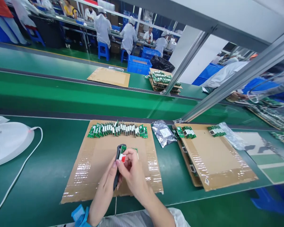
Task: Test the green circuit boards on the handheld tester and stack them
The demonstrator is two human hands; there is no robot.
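My left hand (108, 177) is closed around a long black plastic housing (116, 178), held upright and tilted. A small green circuit board (123, 148) shows at the top of the housing. Between both hands is a white piece with a red patch (123, 158), against the board. My right hand (133, 170) pinches at this white and red piece; its fingertips are partly hidden. Beneath them lies a cardboard sheet (85, 186) edged with clear tape. Along its far edge stands a row of green circuit boards (118, 128) with white parts. Another board is partly hidden behind my right fingers.
To the right are a silver bag (164, 133) and stacked cardboard sheets (217, 157) with boards. A white round-based object (11, 142) with a cable stands left. A metal post (227, 85) slants across the right. Co-workers sit beyond the bench.
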